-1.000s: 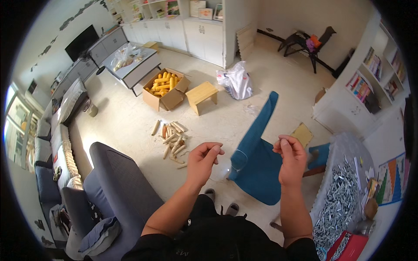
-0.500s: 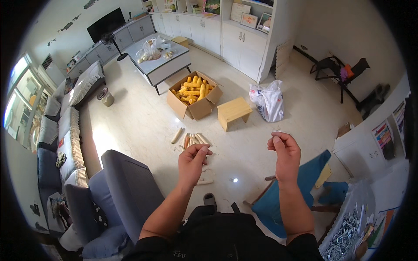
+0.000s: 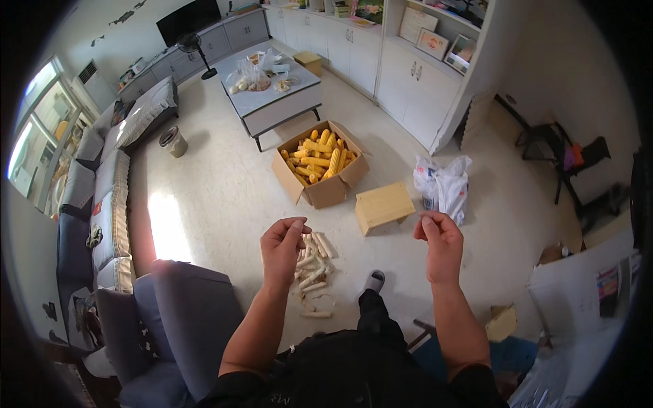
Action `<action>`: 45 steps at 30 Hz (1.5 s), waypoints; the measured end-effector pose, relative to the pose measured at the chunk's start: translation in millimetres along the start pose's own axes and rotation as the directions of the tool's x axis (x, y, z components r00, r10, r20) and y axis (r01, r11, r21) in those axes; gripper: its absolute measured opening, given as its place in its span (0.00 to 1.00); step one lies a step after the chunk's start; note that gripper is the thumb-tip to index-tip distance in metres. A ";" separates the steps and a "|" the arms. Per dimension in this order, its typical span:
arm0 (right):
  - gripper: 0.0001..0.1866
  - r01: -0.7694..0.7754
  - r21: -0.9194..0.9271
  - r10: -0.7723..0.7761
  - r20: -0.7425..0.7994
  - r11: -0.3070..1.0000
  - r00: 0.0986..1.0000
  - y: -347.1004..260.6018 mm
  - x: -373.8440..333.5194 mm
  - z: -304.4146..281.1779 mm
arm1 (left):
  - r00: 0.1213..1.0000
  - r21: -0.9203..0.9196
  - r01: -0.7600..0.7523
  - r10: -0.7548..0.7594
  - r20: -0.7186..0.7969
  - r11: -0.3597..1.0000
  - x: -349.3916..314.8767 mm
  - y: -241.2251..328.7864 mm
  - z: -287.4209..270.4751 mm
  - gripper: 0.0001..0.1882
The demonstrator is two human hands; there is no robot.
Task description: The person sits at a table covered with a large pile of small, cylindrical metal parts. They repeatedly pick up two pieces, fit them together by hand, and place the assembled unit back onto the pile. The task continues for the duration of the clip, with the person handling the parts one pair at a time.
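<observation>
My left hand [image 3: 280, 250] is raised over the floor, fingers curled in and thumb against them, with nothing visible in it. Below and just right of it lie several pale bare corncobs [image 3: 314, 277], partly hidden by the hand. My right hand [image 3: 441, 250] is held up at about the same height, its fingers also bent to the thumb and nothing showing in them. Ahead, between the hands, an open cardboard box [image 3: 325, 197] is full of yellow corn on the cob [image 3: 316, 163]. A low wooden stool [image 3: 385, 204] stands right of the box, beyond my right hand.
A white plastic bag [image 3: 449, 180] rests beside the stool. Farther off is a coffee table [image 3: 279, 115] bearing bags. A grey armchair [image 3: 194, 319] stands at near left, a blue chair [image 3: 513, 357] at near right. A bin [image 3: 174, 141] sits near the sofa [image 3: 112, 190].
The view has shifted forward and left, so the box, stool and bag appear farther right. One slippered foot has stepped forward. Both hands stay raised and curled.
</observation>
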State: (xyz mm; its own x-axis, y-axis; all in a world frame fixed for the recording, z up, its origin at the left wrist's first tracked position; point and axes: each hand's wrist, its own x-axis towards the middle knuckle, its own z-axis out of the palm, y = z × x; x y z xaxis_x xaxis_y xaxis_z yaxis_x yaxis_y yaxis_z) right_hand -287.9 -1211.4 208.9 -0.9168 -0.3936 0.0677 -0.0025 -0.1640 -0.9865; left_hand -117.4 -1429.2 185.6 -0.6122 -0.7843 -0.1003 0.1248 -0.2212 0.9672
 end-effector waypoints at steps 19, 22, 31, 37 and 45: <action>0.07 -0.095 0.007 0.091 0.237 0.995 0.967 13.4 336.2 54.5 | 0.974 -0.046 -0.036 0.025 -0.224 0.998 267.1 2.1 111.7 0.10; 0.07 -0.092 -0.004 0.090 0.245 0.996 0.965 28.8 384.8 78.3 | 0.970 -0.062 -0.036 0.020 -0.240 0.997 322.0 -1.7 113.4 0.09; 0.07 -0.116 0.003 0.112 0.259 0.993 0.959 52.6 496.4 169.8 | 0.978 -0.053 -0.042 0.030 -0.205 0.998 476.9 24.4 99.4 0.09; 0.07 -0.149 -0.048 0.156 0.255 0.988 0.954 75.8 544.9 194.3 | 0.971 -0.091 -0.010 -0.012 -0.241 0.996 529.1 31.7 85.3 0.10; 0.07 -0.187 -0.101 0.212 0.397 0.977 0.893 95.5 600.7 225.2 | 0.935 -0.143 -0.009 -0.042 -0.351 0.990 554.3 19.5 83.0 0.09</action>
State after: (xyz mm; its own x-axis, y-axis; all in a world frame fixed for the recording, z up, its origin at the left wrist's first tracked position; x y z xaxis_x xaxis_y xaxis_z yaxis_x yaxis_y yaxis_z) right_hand -749.0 -1667.2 189.0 -0.6605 -0.7455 -0.0891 0.1288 0.0044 -0.9917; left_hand -519.1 -1820.1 168.1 -0.3038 -0.9278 -0.2167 0.2405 -0.2947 0.9248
